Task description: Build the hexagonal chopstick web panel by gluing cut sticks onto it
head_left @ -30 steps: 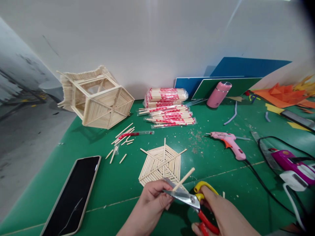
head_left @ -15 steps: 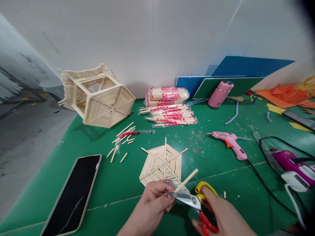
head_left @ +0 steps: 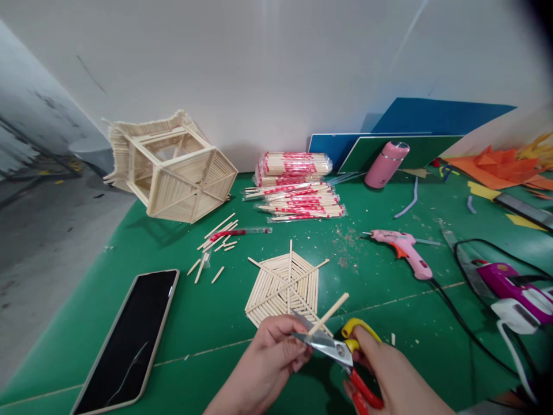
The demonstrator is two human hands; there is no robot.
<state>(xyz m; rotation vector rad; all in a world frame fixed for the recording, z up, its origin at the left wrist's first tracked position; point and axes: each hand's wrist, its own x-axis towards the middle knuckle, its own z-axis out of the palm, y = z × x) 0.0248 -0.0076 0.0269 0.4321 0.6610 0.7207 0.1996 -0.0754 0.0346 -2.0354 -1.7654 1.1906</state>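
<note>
Stick (head_left: 330, 313) between blades of scissors (head_left: 330, 347), over green worktop (head_left: 207, 325) | left hand (head_left: 273, 350) pinching its near end, seemingly for steadiness | right hand (head_left: 384, 366) gripping scissor handles, likely for leverage | stick-built panel (head_left: 279, 286) flat just beyond, apparently within easy reach

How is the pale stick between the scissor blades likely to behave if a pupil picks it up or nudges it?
The pale stick is probably stiff, since it juts out straight with its far end unsupported. It should feel light, being slim and apparently wooden. Once laid flat, it may roll at a nudge, as its sides look rounded.
</note>
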